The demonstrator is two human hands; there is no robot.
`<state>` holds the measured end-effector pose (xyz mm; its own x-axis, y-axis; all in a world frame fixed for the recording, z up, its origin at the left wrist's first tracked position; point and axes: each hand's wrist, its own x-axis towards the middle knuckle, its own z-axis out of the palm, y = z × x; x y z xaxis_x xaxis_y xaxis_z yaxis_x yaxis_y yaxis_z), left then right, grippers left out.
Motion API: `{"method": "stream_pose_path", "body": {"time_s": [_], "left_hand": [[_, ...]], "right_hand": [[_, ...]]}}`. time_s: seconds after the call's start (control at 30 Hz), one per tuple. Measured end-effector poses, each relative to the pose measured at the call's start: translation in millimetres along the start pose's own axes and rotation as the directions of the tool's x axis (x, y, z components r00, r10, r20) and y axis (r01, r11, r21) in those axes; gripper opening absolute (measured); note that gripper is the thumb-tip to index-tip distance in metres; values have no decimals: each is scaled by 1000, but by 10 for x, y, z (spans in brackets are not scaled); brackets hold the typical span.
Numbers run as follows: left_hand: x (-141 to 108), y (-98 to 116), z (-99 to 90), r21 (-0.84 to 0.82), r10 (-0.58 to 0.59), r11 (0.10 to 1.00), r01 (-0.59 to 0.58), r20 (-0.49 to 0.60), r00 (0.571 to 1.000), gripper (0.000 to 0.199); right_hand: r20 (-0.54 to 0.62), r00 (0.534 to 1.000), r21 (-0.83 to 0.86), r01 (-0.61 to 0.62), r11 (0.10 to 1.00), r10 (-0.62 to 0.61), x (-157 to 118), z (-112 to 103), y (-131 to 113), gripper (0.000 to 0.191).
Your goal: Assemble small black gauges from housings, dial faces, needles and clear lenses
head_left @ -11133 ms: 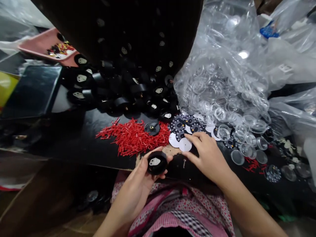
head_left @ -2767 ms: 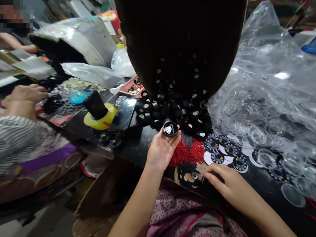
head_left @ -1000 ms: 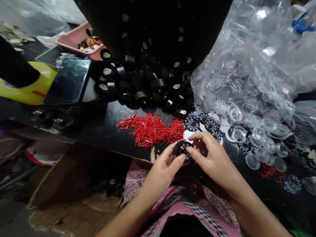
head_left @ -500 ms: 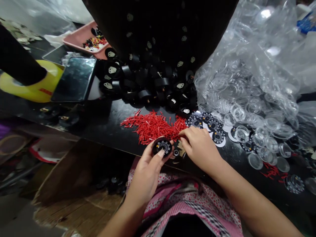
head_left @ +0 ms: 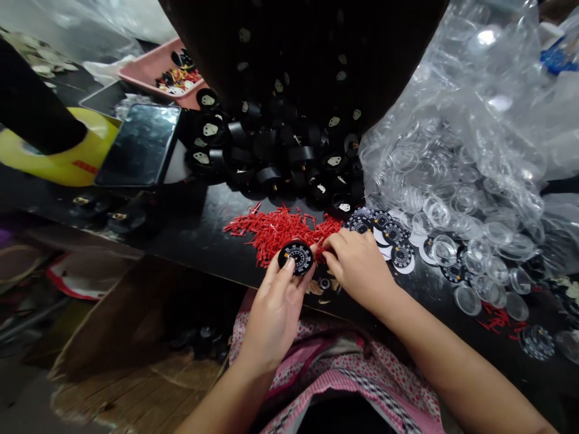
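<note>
My left hand (head_left: 274, 310) is closed round a black round gauge (head_left: 302, 256) whose printed dial faces up, the thumb resting on its rim and face. Just right of it is my right hand (head_left: 362, 268), its thumb and fingers drawn together at the edge of a heap of small red pointers (head_left: 280, 232). Whatever lies between those fingertips is too small or hidden to make out. Loose black dial cards (head_left: 401, 255) with white numbers lie beyond the right hand. Below the fingertips a small round metal part (head_left: 324, 283) sits near the table edge.
Many black gauge housings (head_left: 269, 175) are heaped at the back before a big dark sack. Clear plastic covers (head_left: 446, 250) spill from a plastic bag (head_left: 488, 114) on the right. A phone (head_left: 138, 144), yellow tape roll (head_left: 102, 144) and pink tray (head_left: 136, 71) stand left.
My left hand has raised the gauge slightly, and its thumb has shifted from the dial's middle toward the edge. My right hand has moved a little left, closer to the gauge.
</note>
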<state>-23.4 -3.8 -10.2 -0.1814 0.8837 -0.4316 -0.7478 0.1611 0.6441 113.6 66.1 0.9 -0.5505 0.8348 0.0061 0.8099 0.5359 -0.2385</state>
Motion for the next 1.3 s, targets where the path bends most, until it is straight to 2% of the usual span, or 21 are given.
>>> {"method": "stream_pose_path", "body": {"time_s": [0.2, 0.33, 0.47, 0.57, 0.67, 0.73, 0.83, 1.03, 1.3], "left_hand": [[-68, -10, 17, 23, 37, 999, -38, 28, 999, 24], [-120, -49, 85, 40, 7, 999, -9, 56, 998, 24], [-131, -48, 132, 22, 28, 999, -30, 62, 998, 22], [-118, -30, 126, 16, 21, 1000, -22, 57, 998, 30], [-85, -44, 107, 99, 10, 995, -11, 14, 1000, 43], [-61, -81, 95, 207, -19, 978, 15, 21, 1000, 42], [-37, -143, 85, 330, -40, 944, 16, 65, 997, 31], [-78, -127, 105, 436, 50, 895, -96, 115, 992, 28], [-140, -63, 129, 559, 158, 805, -201, 125, 979, 21]], "right_hand": [[-49, 996, 305, -60, 951, 78, -95, -81, 33, 7], [-110, 992, 312, -24, 950, 61, -196, -135, -39, 11], [-194, 973, 344, -49, 938, 122, -263, -157, -37, 15], [-190, 972, 458, -36, 888, 138, -298, -204, -23, 19], [-156, 983, 579, 10, 815, 98, -322, -271, -57, 15], [-121, 990, 591, 9, 807, 77, -330, -301, -92, 12], [-81, 992, 535, -41, 844, 99, -335, -310, -123, 12], [-72, 992, 455, -58, 889, 102, -366, -308, -114, 14], [-54, 989, 538, -86, 839, 135, -406, -338, -152, 16]]}}
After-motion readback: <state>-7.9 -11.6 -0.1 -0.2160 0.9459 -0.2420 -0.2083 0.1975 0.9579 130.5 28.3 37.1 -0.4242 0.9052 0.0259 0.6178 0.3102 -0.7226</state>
